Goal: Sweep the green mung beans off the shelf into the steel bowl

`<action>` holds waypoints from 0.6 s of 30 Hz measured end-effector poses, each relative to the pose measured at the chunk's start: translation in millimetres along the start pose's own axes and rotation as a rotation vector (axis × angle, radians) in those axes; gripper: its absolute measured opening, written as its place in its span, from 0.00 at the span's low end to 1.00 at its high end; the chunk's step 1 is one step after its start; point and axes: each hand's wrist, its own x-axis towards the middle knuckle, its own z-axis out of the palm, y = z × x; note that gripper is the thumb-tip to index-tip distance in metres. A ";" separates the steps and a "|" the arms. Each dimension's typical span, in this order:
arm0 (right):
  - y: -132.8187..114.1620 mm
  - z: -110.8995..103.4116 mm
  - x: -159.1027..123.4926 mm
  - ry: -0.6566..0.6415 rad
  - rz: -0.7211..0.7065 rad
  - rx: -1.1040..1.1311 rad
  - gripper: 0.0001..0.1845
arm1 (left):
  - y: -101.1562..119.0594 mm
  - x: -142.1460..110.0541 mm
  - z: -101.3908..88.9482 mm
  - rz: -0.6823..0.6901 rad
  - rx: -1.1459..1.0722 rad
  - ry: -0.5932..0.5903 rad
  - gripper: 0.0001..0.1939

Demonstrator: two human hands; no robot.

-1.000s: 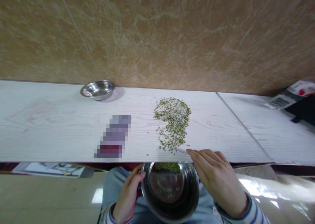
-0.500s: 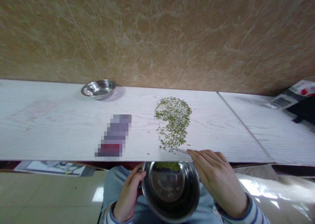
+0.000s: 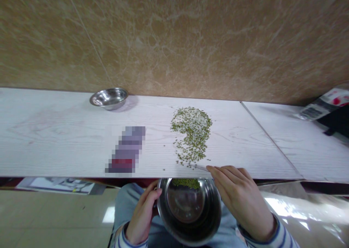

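Note:
My left hand point(image 3: 145, 215) is closed on the left rim of a deep steel pot point(image 3: 216, 204), which sits over my lap under the counter's front edge. A patch of green mung beans point(image 3: 186, 183) lies inside the pot at its far side. My right hand point(image 3: 237, 190) rests at the counter edge, pinching a slim metal tool point(image 3: 201, 167) that looks like tweezers. The tool's tip is among the nearest of the loose mung beans point(image 3: 195, 135) spread over the white counter, with small white grains seemingly mixed in at the far part.
A shallow steel bowl point(image 3: 109, 100) stands by the wall at the back left. Left of the beans lies a blurred-out flat object point(image 3: 127, 150). A plastic package point(image 3: 324, 102) and a black item point(image 3: 336, 121) are at the far right. A seam point(image 3: 269, 137) crosses the counter.
The tip of the tool has shifted very slightly to the left among the near beans. Both hands and the pot are otherwise in the same place.

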 end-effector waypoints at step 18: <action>-5.6 1.4 1.6 -0.003 0.017 -0.016 0.15 | -0.6 -0.1 1.2 -0.004 -0.036 0.001 0.22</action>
